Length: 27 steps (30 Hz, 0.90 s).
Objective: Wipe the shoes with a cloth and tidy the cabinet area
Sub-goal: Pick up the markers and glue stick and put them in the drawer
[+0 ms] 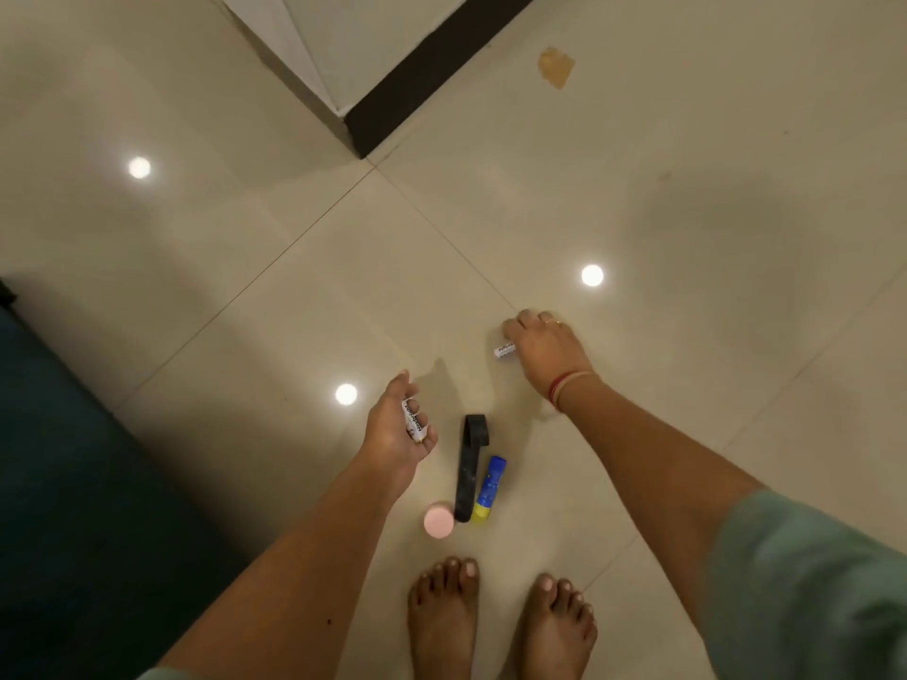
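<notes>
I look down at a glossy beige tiled floor (294, 296). My left hand (395, 429) holds a small white printed tube (412, 420) in its curled fingers. My right hand (545, 348) reaches down to the floor and grips a second small white tube (503, 350), whose end sticks out beside the thumb. Between my hands lie a black strap-like piece (468, 466), a blue and yellow stick (488, 488) and a round pink lid or jar (438, 519). No shoes and no cloth are in view.
My bare feet (500, 620) stand just below the loose items. A white wall corner with a black skirting (417, 76) juts in at the top. A dark teal surface (73, 483) fills the left edge. A tan patch (556, 67) marks the floor at the upper right.
</notes>
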{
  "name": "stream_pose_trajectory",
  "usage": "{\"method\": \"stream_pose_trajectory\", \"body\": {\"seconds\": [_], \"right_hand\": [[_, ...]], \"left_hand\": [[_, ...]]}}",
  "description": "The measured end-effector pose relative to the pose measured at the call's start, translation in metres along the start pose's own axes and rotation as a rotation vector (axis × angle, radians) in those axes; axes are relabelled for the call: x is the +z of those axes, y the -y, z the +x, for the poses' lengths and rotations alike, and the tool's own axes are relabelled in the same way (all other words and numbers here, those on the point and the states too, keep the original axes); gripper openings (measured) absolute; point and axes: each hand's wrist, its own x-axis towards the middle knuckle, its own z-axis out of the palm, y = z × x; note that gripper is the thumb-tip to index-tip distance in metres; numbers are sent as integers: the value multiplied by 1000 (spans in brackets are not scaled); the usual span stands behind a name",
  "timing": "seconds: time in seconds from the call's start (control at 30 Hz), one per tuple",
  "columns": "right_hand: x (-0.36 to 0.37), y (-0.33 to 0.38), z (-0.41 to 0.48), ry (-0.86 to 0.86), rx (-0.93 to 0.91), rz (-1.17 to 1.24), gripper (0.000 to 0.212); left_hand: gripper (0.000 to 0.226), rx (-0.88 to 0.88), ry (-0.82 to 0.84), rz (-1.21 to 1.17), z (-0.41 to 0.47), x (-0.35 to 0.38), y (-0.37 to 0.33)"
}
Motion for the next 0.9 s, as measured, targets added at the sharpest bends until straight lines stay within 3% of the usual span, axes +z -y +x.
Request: {"method": "stream_pose_trajectory", "body": {"seconds": [0.07, 0.2, 0.27, 0.33, 0.47, 0.6, 0.73, 0.9], "right_hand": [[1, -2, 6, 51, 36, 21, 26], [-17, 45, -24, -103, 334, 656, 18], [-31, 88, -58, -124, 341, 920, 13], [-51, 134, -95, -54, 297, 1022, 7], [-50, 171, -133, 2, 220, 986, 14], [-38, 143, -133, -168, 466, 935, 11], [3, 107, -95, 74, 615, 658, 38], [27, 99, -61, 115, 502, 510, 24]], "left_hand": [[24, 17, 11, 3, 3, -8, 0], [30, 40, -29, -9, -10, -19, 1], [36, 45, -26, -19, -17, -16, 4], [42, 25, -2, -56, -34, -21, 3], [42, 33, 11, -53, -40, -26, 11], [40, 3, -57, -67, -43, -42, 13], [37, 57, -55, 41, -39, -56, 10], [41, 140, -27, 173, -36, -73, 11]]}}
